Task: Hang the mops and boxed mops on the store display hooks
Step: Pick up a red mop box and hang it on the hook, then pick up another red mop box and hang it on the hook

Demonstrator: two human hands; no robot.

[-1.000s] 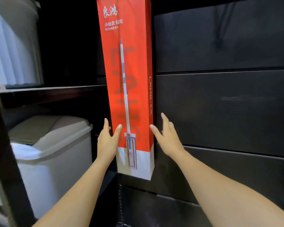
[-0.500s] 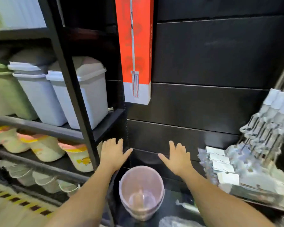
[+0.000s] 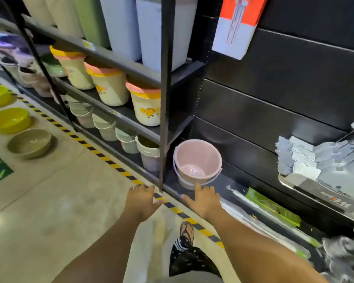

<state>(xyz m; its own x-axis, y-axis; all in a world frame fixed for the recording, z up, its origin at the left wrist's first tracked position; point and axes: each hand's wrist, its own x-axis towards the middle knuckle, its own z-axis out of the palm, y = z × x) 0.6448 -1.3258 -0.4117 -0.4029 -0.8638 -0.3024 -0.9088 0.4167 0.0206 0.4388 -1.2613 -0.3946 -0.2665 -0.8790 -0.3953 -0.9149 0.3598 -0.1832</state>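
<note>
The orange-and-white boxed mop (image 3: pixel 237 23) hangs against the black slat wall (image 3: pixel 284 82) at the top; only its lower end shows. Mops in clear and green packaging (image 3: pixel 272 209) lie on the black bottom shelf at the lower right. My left hand (image 3: pixel 140 201) hovers over the floor's striped edge, fingers spread and holding nothing. My right hand (image 3: pixel 202 200) is stretched out just in front of a pink bucket (image 3: pixel 197 163), fingers straight, also holding nothing. Both hands are far below the hanging box.
A black shelf rack (image 3: pixel 165 94) at the left carries bins and several lidded buckets. Yellow and grey basins (image 3: pixel 10 119) sit on the floor at the far left. Stacked silvery packaged goods (image 3: pixel 319 160) lie on the right. My foot (image 3: pixel 187 231) stands by the striped line.
My hands let go of the boxed mop, which stays hanging, and dropped low. The view tilted down to the floor and bottom shelf.
</note>
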